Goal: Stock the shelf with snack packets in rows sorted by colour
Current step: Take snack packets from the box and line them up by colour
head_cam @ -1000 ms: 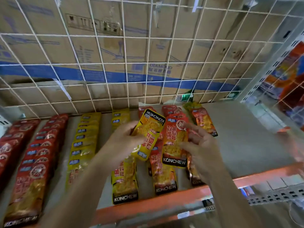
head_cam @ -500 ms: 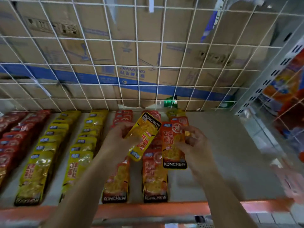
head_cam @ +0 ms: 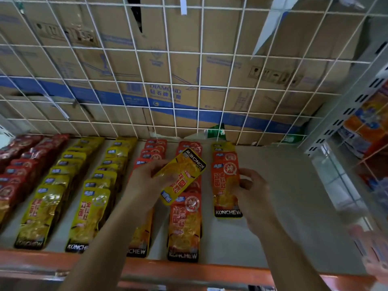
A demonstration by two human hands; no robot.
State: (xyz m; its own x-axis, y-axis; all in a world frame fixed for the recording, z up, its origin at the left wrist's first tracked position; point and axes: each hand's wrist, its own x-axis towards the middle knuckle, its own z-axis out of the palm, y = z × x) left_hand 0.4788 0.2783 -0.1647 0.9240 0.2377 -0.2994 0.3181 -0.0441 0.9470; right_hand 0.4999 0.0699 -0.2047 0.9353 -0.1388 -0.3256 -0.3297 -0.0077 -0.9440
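The yellow packet [head_cam: 182,177] is up off the shelf [head_cam: 273,196], pinched in the left hand [head_cam: 147,181] and turned at a slant with its black brand band pointing up and away, hanging over the two orange rows in the middle. Just to its right, the right hand [head_cam: 251,196] has its fingers closed on the edge of an orange packet [head_cam: 225,185] and holds it upright-facing at the front of a short row [head_cam: 223,153] that starts at the back of the shelf; whether that packet already touches the board I cannot tell. That short row is mostly orange, but a yellow one shows at its far end against the wire grid [head_cam: 189,80], so by my reading it is not cleanly sorted yet. Outward to the left the work looks well advanced: two full orange rows [head_cam: 184,219], then two full yellow rows [head_cam: 84,196], then dark red rows [head_cam: 19,175] at the edge of view, each running from the back to the orange front rail [head_cam: 189,271]. To the right, a broad stretch of shelf lies bare. I judge the task over half done, with the right-hand row to fill and the yellow packet still needing a home among its own colour. Cardboard boxes [head_cam: 168,59] stand behind the grid.
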